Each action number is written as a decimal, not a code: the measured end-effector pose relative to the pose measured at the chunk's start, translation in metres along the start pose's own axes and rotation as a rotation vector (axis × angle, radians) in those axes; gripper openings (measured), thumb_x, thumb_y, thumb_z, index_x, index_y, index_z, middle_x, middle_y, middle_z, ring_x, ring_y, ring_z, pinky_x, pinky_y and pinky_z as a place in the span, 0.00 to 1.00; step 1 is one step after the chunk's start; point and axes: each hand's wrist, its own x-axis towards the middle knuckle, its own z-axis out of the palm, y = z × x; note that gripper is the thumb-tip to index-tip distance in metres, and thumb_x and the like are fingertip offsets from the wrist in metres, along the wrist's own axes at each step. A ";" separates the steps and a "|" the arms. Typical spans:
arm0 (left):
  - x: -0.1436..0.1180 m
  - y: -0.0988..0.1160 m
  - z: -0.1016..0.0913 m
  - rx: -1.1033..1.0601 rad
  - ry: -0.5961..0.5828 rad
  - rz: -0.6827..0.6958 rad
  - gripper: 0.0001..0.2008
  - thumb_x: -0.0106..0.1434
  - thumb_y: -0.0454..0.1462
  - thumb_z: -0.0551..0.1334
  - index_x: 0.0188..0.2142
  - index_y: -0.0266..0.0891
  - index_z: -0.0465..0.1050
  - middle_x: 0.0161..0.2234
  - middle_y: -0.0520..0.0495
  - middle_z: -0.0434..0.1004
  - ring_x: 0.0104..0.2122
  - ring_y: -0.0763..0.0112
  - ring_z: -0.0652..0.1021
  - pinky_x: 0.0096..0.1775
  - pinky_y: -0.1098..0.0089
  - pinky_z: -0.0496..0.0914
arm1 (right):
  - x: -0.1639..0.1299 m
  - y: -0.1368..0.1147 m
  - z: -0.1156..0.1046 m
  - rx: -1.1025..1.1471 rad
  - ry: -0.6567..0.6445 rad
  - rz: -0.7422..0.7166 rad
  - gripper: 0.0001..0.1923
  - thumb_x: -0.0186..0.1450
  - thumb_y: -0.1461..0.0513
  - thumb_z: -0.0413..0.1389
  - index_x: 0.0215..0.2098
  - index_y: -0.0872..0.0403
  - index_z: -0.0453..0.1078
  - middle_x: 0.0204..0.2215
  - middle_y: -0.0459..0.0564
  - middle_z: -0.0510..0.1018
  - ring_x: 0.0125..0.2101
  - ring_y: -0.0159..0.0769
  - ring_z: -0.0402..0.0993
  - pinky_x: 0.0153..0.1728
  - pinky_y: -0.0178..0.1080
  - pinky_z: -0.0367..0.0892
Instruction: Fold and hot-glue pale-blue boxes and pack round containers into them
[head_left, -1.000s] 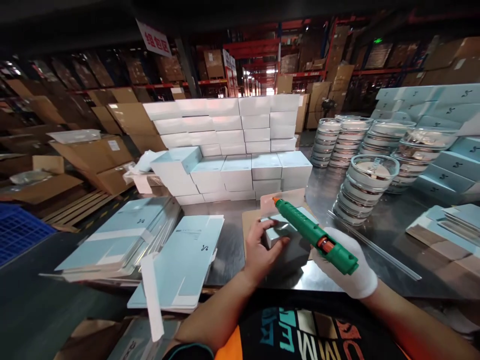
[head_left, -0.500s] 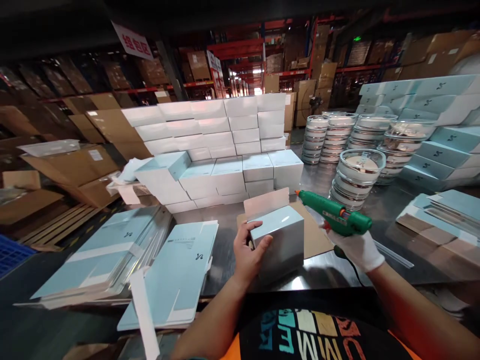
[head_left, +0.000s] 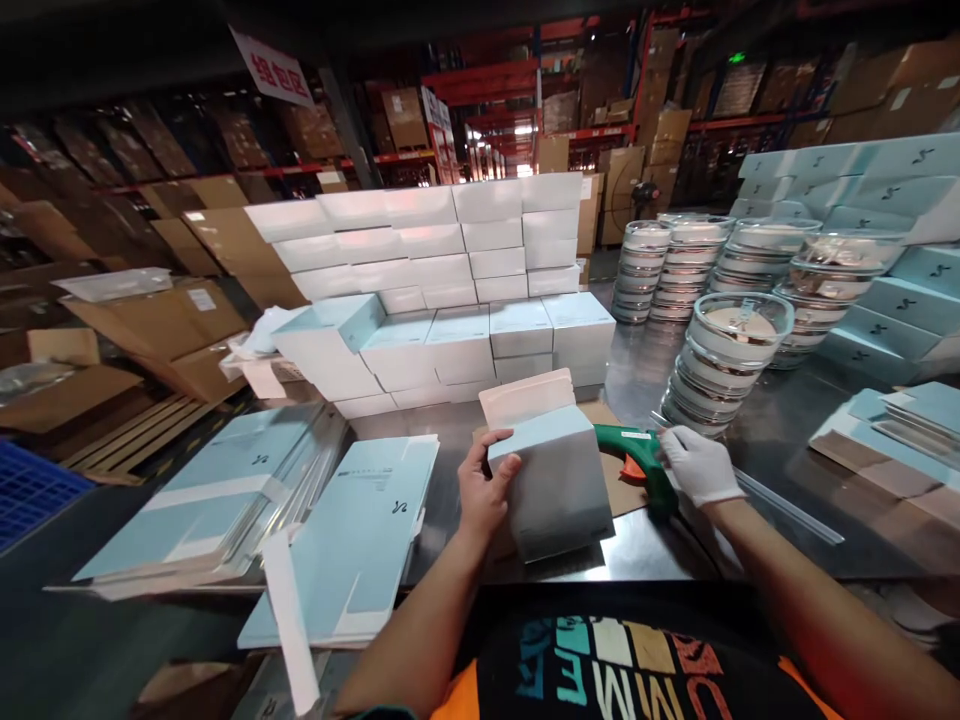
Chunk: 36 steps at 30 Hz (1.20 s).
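My left hand point(head_left: 484, 497) clamps the box point(head_left: 561, 482), best held steady; my right hand point(head_left: 699, 468) meets the glue gun point(head_left: 660, 488), grip unclear.

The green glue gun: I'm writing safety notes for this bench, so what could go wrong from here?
1. The tip of the glue gun is hidden behind the box; if hot, it might mark the cardboard or burn the left hand, which is bare and grips that box.
2. A stack of round containers stands just beyond the gloved right hand; a careless sweep could knock it over.
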 end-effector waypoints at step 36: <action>0.012 0.006 0.002 0.073 -0.376 0.365 0.28 0.59 0.64 0.71 0.44 0.47 0.85 0.51 0.38 0.87 0.64 0.44 0.77 0.68 0.38 0.65 | -0.042 -0.021 0.033 0.094 -0.526 -0.811 0.30 0.69 0.59 0.66 0.68 0.43 0.70 0.75 0.57 0.64 0.74 0.51 0.62 0.72 0.58 0.61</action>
